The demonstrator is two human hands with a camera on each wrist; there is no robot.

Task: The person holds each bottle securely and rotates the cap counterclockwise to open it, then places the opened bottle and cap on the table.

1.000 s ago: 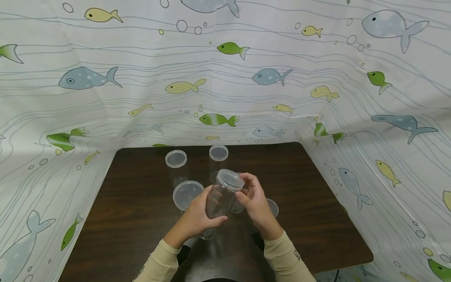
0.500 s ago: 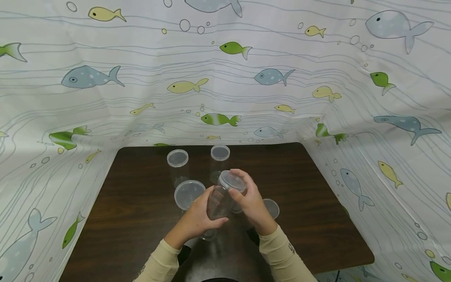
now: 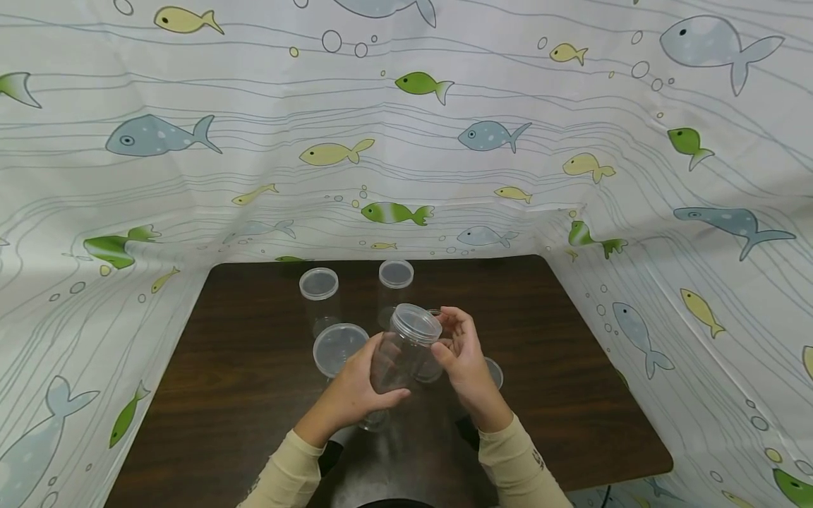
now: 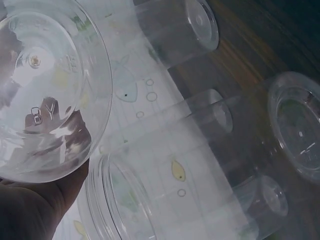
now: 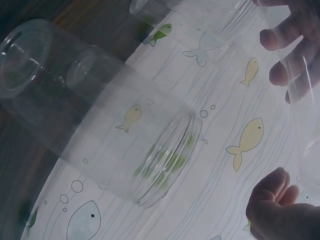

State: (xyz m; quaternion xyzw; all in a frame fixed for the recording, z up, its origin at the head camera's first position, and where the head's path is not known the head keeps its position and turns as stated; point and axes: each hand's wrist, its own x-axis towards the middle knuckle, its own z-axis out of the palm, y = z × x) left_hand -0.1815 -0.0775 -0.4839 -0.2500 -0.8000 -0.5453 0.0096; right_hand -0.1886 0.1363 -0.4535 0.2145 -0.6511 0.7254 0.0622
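Note:
In the head view my left hand (image 3: 356, 388) grips a clear plastic jar (image 3: 394, 363) round its body, above the table and tilted. A translucent lid (image 3: 416, 322) sits on top of this jar. The left wrist view shows the jar's round base (image 4: 47, 75) close up, with part of the left hand (image 4: 37, 210) below it. Just right of the lid is my right hand (image 3: 468, 367), its fingers loosely bent and the thumb right at the lid's edge. In the right wrist view, bent fingers (image 5: 272, 200) show beside the jar.
Two lidded clear jars, one back left (image 3: 319, 283) and one back centre (image 3: 396, 275), stand on the dark wooden table (image 3: 254, 395). A wider-lidded jar (image 3: 336, 351) is behind the left hand; another (image 3: 494, 372) is partly hidden by the right. Fish-patterned cloth (image 3: 394, 155) surrounds the table.
Half a second ago the right hand lay over the lid with its thumb across it. It has since drawn back to the right, off the lid's top. The left hand holds the jar in place.

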